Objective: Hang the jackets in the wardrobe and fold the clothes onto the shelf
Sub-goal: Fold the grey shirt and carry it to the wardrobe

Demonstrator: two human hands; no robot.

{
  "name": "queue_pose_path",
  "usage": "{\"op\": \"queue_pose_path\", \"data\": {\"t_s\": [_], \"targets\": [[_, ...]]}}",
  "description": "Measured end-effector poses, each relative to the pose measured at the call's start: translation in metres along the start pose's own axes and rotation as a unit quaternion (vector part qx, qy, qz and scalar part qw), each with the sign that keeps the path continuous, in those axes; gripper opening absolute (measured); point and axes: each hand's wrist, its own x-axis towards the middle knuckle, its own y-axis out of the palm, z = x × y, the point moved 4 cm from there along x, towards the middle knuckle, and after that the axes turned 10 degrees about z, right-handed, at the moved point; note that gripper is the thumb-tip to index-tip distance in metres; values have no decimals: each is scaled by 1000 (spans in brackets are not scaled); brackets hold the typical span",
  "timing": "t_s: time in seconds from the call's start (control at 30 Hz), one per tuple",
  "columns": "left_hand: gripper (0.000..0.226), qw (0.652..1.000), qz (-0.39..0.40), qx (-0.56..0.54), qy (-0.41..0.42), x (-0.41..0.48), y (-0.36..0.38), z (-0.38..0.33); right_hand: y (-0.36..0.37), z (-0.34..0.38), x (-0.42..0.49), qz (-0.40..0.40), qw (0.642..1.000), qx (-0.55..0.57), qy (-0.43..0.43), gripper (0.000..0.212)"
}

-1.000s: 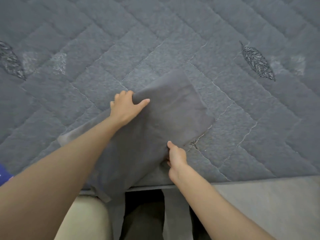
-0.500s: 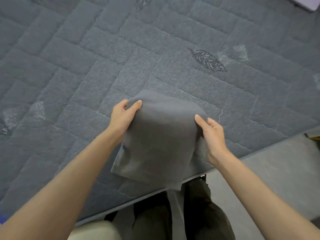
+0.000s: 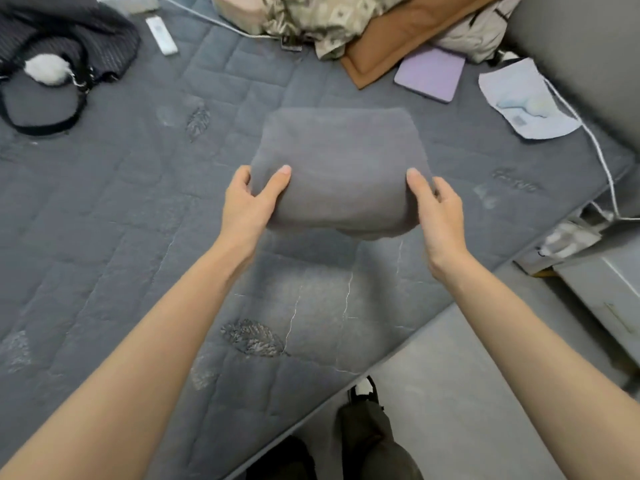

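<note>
Both hands grip a folded grey garment above a quilted grey bed cover stitched with leaf motifs: the left hand pinches its left edge, thumb on top, and the right hand clasps its right edge. At the far side of the bed lie a black bag, a white remote, a heap of clothes, a lilac notebook and a pale pouch. Grey floor runs along the bed's right side, where a white cabinet stands.
</note>
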Motion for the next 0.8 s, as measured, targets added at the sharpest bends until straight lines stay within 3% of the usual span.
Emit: {"op": "queue_pose_path", "data": {"t_s": [0.13, 0.27, 0.4, 0.47, 0.63, 0.73, 0.8], "targets": [[21, 993, 45, 88, -61, -16, 27, 70, -25, -82, -8, 32, 990, -123, 64, 27], [29, 964, 77, 183, -178, -58, 37, 180, -37, -199, -44, 104, 951, -208, 203, 33], [28, 940, 58, 216, -259, -95, 24, 250, -37, -261, -78, 132, 940, -118, 292, 17], [30, 935, 41, 219, -275, -90, 21, 256, -34, -263, -73, 118, 944, -83, 298, 25], [23, 962, 32, 199, -184, -52, 34, 228, -19, -240, -41, 90, 970, -57, 217, 18], [25, 968, -31, 224, -110, -43, 36, 208, -11, -227, -23, 75, 982, -33, 169, 16], [30, 966, -49, 228, -108, -37, 36, 207, -8, -225, -11, 70, 985, -29, 156, 14]]}}
